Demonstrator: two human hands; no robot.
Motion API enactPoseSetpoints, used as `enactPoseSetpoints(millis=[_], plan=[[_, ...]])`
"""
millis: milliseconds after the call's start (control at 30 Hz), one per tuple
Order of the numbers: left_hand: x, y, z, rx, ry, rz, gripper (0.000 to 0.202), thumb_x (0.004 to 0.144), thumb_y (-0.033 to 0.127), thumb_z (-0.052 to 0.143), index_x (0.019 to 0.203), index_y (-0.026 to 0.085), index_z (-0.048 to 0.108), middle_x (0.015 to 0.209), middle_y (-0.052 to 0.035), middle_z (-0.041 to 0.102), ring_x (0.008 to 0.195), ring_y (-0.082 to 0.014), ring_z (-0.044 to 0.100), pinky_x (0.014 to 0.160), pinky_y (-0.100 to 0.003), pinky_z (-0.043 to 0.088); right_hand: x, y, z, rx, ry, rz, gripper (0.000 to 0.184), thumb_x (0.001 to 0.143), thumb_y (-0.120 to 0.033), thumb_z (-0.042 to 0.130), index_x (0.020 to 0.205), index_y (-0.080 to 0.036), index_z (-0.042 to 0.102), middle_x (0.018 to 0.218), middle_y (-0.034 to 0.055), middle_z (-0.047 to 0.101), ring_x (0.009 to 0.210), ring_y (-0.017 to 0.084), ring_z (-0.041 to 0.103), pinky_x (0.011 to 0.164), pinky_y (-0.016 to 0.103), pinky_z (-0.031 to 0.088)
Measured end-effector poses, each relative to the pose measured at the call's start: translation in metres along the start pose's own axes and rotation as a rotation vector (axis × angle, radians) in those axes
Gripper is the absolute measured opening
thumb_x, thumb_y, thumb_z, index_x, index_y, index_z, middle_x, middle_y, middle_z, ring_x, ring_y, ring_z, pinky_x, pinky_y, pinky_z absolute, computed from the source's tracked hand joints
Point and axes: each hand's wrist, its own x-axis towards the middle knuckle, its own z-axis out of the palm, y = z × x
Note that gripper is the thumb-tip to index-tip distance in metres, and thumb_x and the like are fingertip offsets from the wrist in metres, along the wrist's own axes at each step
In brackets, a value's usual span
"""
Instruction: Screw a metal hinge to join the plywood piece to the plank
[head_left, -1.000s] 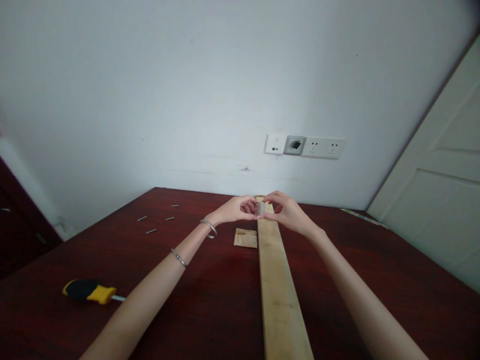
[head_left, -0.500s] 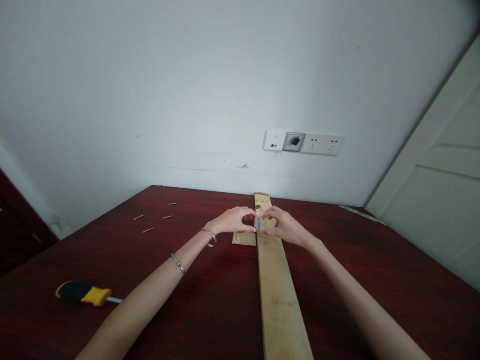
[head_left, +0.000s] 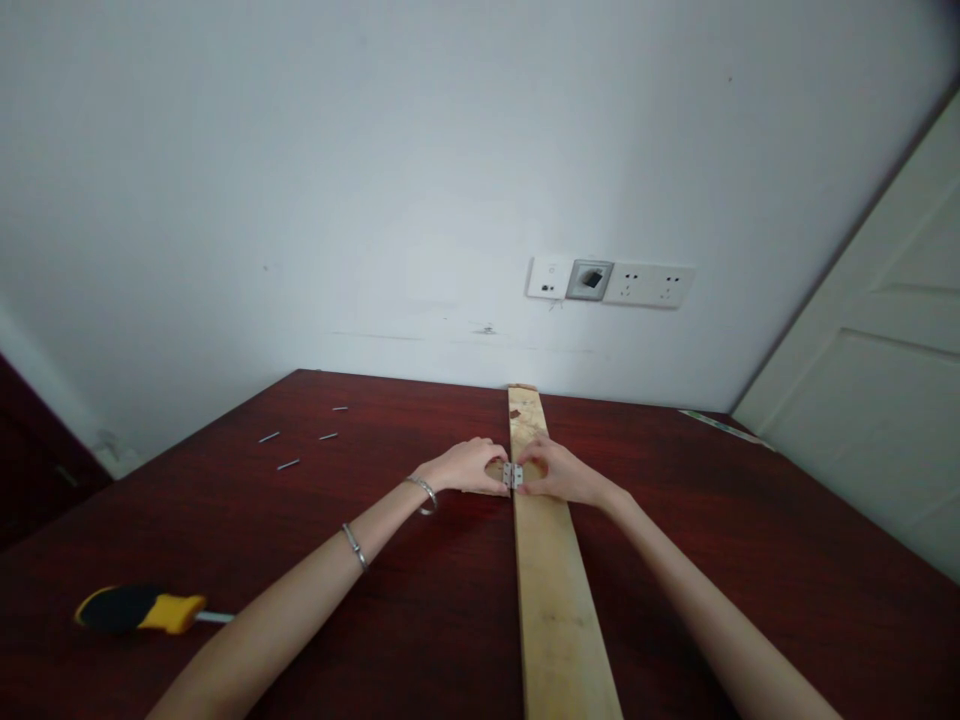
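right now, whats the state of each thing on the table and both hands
hinge: opened flat, across the plank's left edge, held by both hands
left hand: fingertips gripping its left leaf
right hand: fingertips gripping its right leaf
plank: lying flat on the table
small wood piece: flat beside plank, mostly hidden under left hand
screwdriver: lying untouched
screws: loose, scattered, untouched

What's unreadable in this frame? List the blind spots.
Head view:
- Hinge: too small for detail; the left hand and right hand pinch its sides.
- Wood block: mostly under the left hand.
- Screwdriver: tip behind the left forearm.
- Plank: near end cut by the bottom edge.
- Metal pins: too small to tell screws from nails.
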Motion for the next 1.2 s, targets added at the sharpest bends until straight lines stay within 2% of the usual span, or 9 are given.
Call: enactPoseSetpoints(millis=[333, 600, 733, 900, 1033, 1200], plan=[[-0.0016, -0.0021, 0.0004, -0.013, -0.044, 0.020, 0.045, 0.073, 0.049, 0.067, 0.105, 0.018, 0.064, 0.098, -0.0094, 0.060, 0.092, -0.0251, 0.056, 0.073, -0.029, 0.041, 0.0004, 0.0006, -0.0039, -0.022, -0.079, -0.006, 0.036, 0.070, -0.036, 0.071, 0.102, -0.021, 0.070, 0.102, 0.0065, 0.062, 0.099, 0.024, 0.057, 0.093, 0.042, 0.045], [-0.0014, -0.0044, 0.0044, 0.009, -0.036, 0.023, 0.043, 0.071, 0.045, 0.070, 0.105, 0.018, 0.065, 0.102, -0.0105, 0.060, 0.095, -0.0270, 0.056, 0.076, -0.030, 0.043, 0.0005, -0.0030, -0.0057, -0.028, -0.082, -0.014, 0.040, 0.068, -0.043, 0.073, 0.102, -0.023, 0.070, 0.104, 0.0059, 0.063, 0.097, 0.024, 0.058, 0.091, 0.040, 0.046], [-0.0017, -0.0022, 0.0023, 0.061, -0.068, 0.015, 0.042, 0.073, 0.045, 0.069, 0.106, 0.020, 0.064, 0.104, -0.0084, 0.059, 0.098, -0.0253, 0.056, 0.080, -0.030, 0.044, 0.0016, -0.0057, -0.0064, -0.047, -0.115, -0.001, 0.047, 0.068, -0.045, 0.073, 0.106, -0.018, 0.069, 0.104, 0.0083, 0.064, 0.099, 0.025, 0.057, 0.093, 0.039, 0.044], [-0.0018, -0.0018, 0.0019, 0.091, -0.078, 0.016, 0.045, 0.073, 0.047, 0.069, 0.110, 0.021, 0.062, 0.106, -0.0077, 0.059, 0.100, -0.0253, 0.056, 0.081, -0.029, 0.044, 0.0018, -0.0067, -0.0069, -0.058, -0.125, -0.010, 0.040, 0.071, -0.040, 0.071, 0.103, -0.016, 0.070, 0.104, 0.0091, 0.064, 0.099, 0.025, 0.057, 0.093, 0.038, 0.044], [-0.0017, -0.0030, 0.0035, 0.081, -0.065, 0.013, 0.045, 0.072, 0.048, 0.069, 0.107, 0.020, 0.063, 0.104, -0.0075, 0.059, 0.099, -0.0254, 0.056, 0.078, -0.029, 0.044, 0.0017, -0.0057, -0.0068, -0.071, -0.129, -0.013, 0.042, 0.071, -0.041, 0.071, 0.105, -0.017, 0.069, 0.106, 0.0092, 0.064, 0.101, 0.025, 0.057, 0.094, 0.038, 0.044], [-0.0019, -0.0024, 0.0009, 0.051, -0.030, 0.022, 0.044, 0.070, 0.047, 0.071, 0.104, 0.020, 0.063, 0.101, -0.0056, 0.059, 0.092, -0.0223, 0.058, 0.077, -0.028, 0.044, 0.0018, -0.0034, -0.0060, -0.067, -0.111, -0.013, 0.041, 0.071, -0.041, 0.071, 0.105, -0.019, 0.069, 0.105, 0.0079, 0.065, 0.101, 0.025, 0.058, 0.093, 0.038, 0.044]])
